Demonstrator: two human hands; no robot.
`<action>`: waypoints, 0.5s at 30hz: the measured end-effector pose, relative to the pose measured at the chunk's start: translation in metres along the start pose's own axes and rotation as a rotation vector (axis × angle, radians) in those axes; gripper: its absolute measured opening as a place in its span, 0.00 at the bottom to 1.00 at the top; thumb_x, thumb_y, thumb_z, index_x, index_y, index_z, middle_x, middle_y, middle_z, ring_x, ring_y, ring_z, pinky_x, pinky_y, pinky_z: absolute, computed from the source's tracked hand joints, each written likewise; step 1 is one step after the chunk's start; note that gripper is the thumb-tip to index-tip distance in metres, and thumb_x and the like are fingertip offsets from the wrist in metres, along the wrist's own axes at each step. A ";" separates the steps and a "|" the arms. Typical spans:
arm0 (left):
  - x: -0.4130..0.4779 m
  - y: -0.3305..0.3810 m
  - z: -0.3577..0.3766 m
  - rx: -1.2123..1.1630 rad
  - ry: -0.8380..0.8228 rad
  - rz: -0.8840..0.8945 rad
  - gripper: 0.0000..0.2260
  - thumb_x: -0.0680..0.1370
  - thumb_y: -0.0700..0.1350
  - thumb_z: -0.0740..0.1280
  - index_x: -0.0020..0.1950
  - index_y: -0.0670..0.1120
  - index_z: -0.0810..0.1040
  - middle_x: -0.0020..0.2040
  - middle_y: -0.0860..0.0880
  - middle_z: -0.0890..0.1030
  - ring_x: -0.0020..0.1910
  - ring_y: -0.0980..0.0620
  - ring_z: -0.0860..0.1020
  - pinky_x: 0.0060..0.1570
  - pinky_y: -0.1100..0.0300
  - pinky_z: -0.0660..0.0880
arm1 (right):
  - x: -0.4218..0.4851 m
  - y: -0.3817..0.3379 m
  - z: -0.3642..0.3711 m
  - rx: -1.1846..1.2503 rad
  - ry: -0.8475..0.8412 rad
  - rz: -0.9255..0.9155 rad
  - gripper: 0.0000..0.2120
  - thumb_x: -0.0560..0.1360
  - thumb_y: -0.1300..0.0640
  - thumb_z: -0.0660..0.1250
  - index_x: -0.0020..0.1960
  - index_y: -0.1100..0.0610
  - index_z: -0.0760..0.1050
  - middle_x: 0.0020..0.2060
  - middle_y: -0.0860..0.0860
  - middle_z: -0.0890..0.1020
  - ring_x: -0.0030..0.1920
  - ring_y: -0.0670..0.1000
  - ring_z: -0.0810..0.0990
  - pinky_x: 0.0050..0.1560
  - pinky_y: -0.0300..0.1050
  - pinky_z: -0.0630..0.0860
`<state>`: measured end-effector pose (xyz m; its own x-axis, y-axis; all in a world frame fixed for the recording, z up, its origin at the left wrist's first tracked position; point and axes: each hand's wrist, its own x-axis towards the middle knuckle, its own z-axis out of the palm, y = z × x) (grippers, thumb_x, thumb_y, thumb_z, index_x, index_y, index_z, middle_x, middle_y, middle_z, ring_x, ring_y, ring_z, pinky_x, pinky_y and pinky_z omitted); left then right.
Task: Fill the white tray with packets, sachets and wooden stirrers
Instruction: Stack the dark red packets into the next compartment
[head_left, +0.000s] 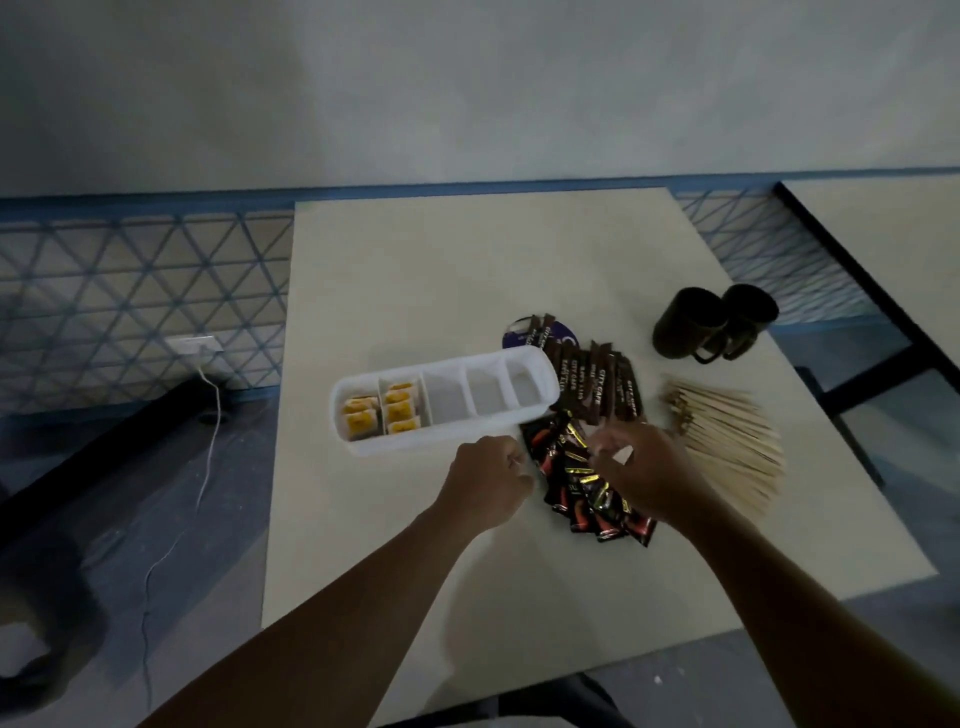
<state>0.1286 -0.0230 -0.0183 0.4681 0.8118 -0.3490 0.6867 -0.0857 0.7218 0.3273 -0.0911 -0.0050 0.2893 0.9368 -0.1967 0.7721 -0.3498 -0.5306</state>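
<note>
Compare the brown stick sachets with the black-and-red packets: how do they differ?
The brown stick sachets are brown with pale lettering; the black-and-red packets carry red and gold print. The brown stick sachets lie by the right end of the white tray, untouched; the black-and-red packets lie nearer the person, partly under the right hand. Both lie in fanned piles on the table, none in the tray.

The white tray (363, 447) holds yellow packets (400, 410) in its two nine-o'clock compartments. The left hand (485, 483) and right hand (644, 470) curl over red-black sachets (582, 483) at its five o'clock.
</note>
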 end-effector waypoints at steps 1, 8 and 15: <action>0.001 0.004 0.009 -0.001 -0.010 0.010 0.07 0.72 0.44 0.70 0.48 0.44 0.80 0.43 0.49 0.81 0.46 0.49 0.79 0.46 0.58 0.76 | -0.004 0.010 -0.003 -0.009 -0.009 0.035 0.12 0.75 0.57 0.72 0.57 0.54 0.81 0.49 0.47 0.82 0.50 0.48 0.80 0.42 0.34 0.70; 0.002 0.024 0.053 -0.013 0.057 -0.003 0.09 0.72 0.44 0.73 0.52 0.48 0.80 0.41 0.53 0.81 0.41 0.55 0.79 0.40 0.65 0.73 | -0.019 0.061 -0.009 -0.087 -0.081 0.071 0.19 0.73 0.65 0.71 0.63 0.58 0.78 0.59 0.54 0.81 0.54 0.50 0.81 0.45 0.34 0.74; 0.008 0.041 0.082 0.072 0.096 -0.054 0.20 0.70 0.47 0.75 0.60 0.47 0.74 0.51 0.49 0.79 0.49 0.50 0.79 0.45 0.58 0.76 | -0.018 0.082 0.003 -0.067 -0.118 0.027 0.23 0.74 0.67 0.70 0.68 0.60 0.74 0.63 0.57 0.76 0.57 0.51 0.77 0.48 0.33 0.73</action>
<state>0.2060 -0.0672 -0.0406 0.3759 0.8679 -0.3248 0.7496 -0.0788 0.6572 0.3838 -0.1368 -0.0481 0.2444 0.9195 -0.3080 0.8021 -0.3701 -0.4687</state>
